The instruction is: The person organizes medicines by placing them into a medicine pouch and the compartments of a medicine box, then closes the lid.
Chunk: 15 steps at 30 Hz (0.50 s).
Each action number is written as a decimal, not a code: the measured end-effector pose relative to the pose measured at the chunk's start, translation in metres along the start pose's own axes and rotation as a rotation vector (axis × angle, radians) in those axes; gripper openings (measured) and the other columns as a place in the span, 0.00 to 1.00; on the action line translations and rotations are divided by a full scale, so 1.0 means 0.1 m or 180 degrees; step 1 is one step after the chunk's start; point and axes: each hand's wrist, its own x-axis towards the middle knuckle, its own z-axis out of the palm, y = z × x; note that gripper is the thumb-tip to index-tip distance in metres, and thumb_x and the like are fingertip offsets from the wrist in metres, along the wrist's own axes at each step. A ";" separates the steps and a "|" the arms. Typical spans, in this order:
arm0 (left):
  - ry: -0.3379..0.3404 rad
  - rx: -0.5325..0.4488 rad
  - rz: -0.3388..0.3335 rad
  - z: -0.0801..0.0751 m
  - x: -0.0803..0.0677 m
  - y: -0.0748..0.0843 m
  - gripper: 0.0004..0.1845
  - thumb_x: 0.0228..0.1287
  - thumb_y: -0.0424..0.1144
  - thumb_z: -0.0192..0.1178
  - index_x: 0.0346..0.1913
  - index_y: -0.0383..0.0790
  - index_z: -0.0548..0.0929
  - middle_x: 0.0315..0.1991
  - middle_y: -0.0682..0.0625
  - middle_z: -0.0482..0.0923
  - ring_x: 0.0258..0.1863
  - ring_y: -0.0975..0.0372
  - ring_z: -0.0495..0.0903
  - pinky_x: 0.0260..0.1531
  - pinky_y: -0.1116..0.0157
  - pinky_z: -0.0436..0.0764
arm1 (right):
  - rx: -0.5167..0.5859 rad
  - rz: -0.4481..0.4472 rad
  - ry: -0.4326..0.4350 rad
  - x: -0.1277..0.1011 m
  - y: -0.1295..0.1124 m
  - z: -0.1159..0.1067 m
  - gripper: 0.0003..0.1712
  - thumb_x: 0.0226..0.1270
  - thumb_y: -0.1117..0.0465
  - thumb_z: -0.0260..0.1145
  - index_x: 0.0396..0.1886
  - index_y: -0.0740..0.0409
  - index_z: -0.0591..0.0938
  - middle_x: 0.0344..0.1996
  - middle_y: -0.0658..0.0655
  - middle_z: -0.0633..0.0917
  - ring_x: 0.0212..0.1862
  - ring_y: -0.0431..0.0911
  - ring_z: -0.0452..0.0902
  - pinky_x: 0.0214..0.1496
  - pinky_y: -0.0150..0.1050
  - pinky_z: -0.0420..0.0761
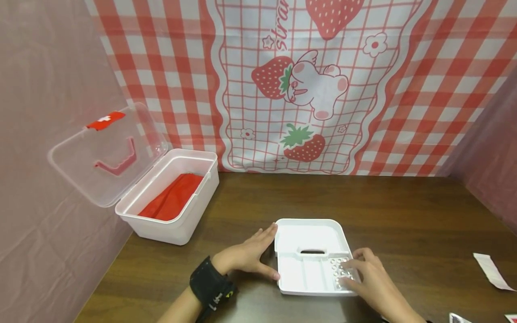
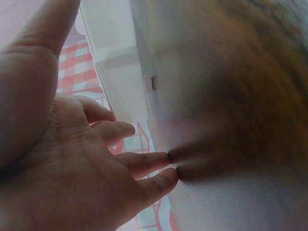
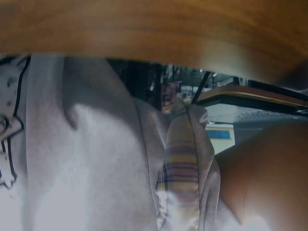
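Note:
A white compartment tray (image 1: 311,237) lies on the wooden table, with a grip slot in its middle bar. My left hand (image 1: 252,253) is spread along the tray's left side, its index finger and thumb right at the edge. In the left wrist view the fingers of my left hand (image 2: 96,159) are extended beside the white tray wall (image 2: 120,86). A silvery blister pack of pills (image 1: 336,269) lies in the tray's lower right compartment. My right hand (image 1: 370,273) pinches the pack with bent thumb and fingers at its right part, partly covering it.
A white box (image 1: 198,220) with a raised clear lid (image 1: 109,161) stands at the left, holding folded red cloth (image 1: 173,197). At the right lie a white strip (image 1: 492,271) and card-like items (image 1: 458,318) by the front edge. A checked cloth (image 1: 181,67) hangs behind.

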 end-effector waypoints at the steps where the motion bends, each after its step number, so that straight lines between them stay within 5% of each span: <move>1: 0.0001 0.0002 -0.0004 0.00 0.00 0.00 0.61 0.45 0.61 0.65 0.72 0.37 0.38 0.73 0.45 0.34 0.72 0.49 0.39 0.69 0.53 0.46 | 0.0024 0.0058 -0.0041 0.00 0.00 0.00 0.15 0.34 0.62 0.77 0.28 0.55 0.86 0.36 0.55 0.75 0.38 0.45 0.69 0.38 0.41 0.71; 8: -0.0004 0.0017 0.0021 -0.01 0.01 0.00 0.61 0.45 0.60 0.65 0.71 0.36 0.38 0.73 0.44 0.35 0.72 0.49 0.39 0.69 0.54 0.45 | 0.0098 0.0088 -0.0022 -0.05 0.04 -0.02 0.16 0.39 0.59 0.76 0.33 0.52 0.84 0.40 0.56 0.77 0.40 0.47 0.73 0.39 0.44 0.74; 15: 0.0017 0.0031 0.0085 -0.01 0.00 0.00 0.61 0.45 0.60 0.65 0.71 0.35 0.38 0.73 0.43 0.35 0.72 0.49 0.40 0.69 0.53 0.45 | 0.0095 -0.0157 0.0168 -0.10 0.13 -0.15 0.18 0.41 0.62 0.75 0.36 0.53 0.83 0.41 0.52 0.78 0.37 0.40 0.74 0.29 0.32 0.76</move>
